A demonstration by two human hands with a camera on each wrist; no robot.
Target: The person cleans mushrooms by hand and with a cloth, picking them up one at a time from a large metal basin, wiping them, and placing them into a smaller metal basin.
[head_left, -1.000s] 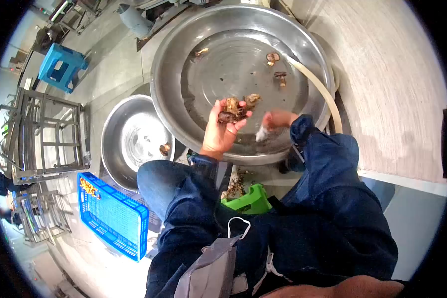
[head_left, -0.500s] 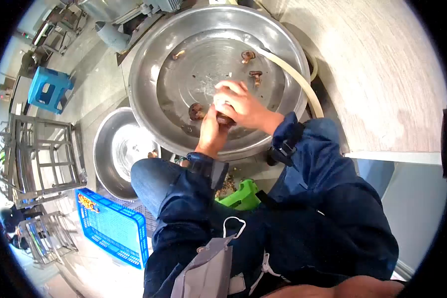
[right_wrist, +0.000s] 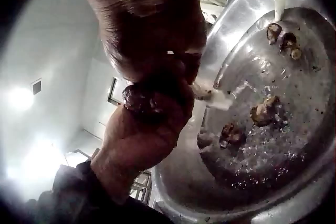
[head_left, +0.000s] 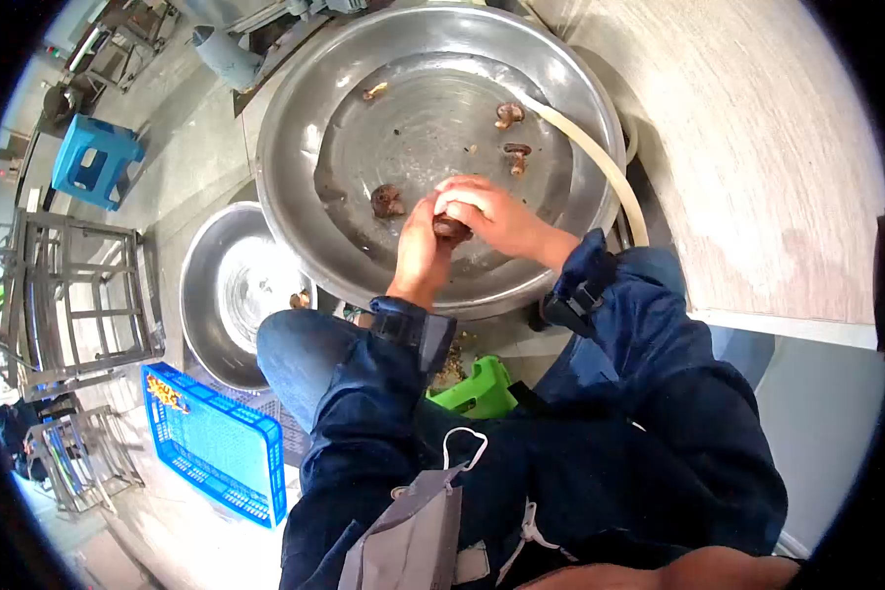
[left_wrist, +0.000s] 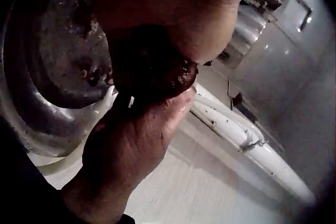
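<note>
Both hands meet over the near part of a large metal basin (head_left: 295, 157) with shallow water. My left hand (head_left: 419, 254) holds a dark brown mushroom (head_left: 450, 228), its wet cap showing between the hands in both wrist views. Curled over the mushroom from the other side, my right hand (head_left: 506, 218) grips a small white piece (right_wrist: 216, 98) that pokes out past the fingers; its kind is hidden. Another mushroom (head_left: 387, 201) lies in the water left of the hands. Farther off are two more, one upper (head_left: 509, 115) and one lower (head_left: 517, 157).
A pale hose (head_left: 600, 157) runs over the basin's right rim. To the left stands a smaller metal basin (head_left: 201, 295) with a mushroom piece inside. A blue crate (head_left: 216, 442) sits nearer, a green plastic object (head_left: 477, 388) between the legs. A pale panel (head_left: 747, 177) borders the right.
A second ago the left hand held mushrooms palm up and the right hand stood apart with the white piece. The hands then came together; one mushroom now lies in the water on their left.
</note>
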